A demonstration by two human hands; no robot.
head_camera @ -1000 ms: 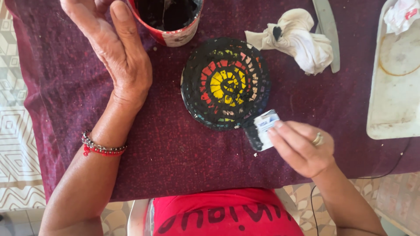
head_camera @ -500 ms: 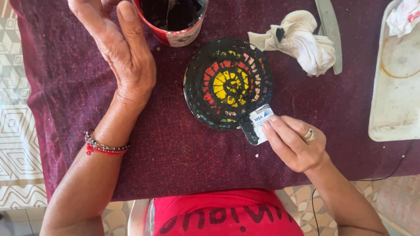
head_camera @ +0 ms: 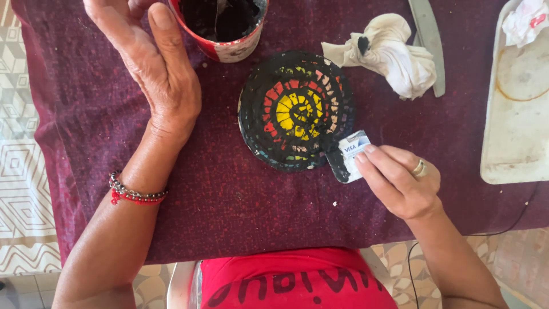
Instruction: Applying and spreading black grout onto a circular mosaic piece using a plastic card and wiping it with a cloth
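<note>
The right hand (head_camera: 400, 183) grasps a small plastic card (head_camera: 349, 155) between thumb and fingers; the lower end of the card is smeared with black paste. The card touches the near right rim of a round mosaic disc (head_camera: 296, 111), which lies in the middle of the worktop (head_camera: 229, 194) on a dark purple cloth. The disc shows yellow, red and green pieces under black grout. The left hand (head_camera: 151, 63) is released, with fingers stretched, and stands on its edge just beside a red cup (head_camera: 226, 26) of black paste at the far edge. A stained white rag (head_camera: 394, 54) lies right of the disc, with a grey flat tool (head_camera: 429, 40) touching it. A pale tray (head_camera: 517, 109) sits at the right edge.
</note>
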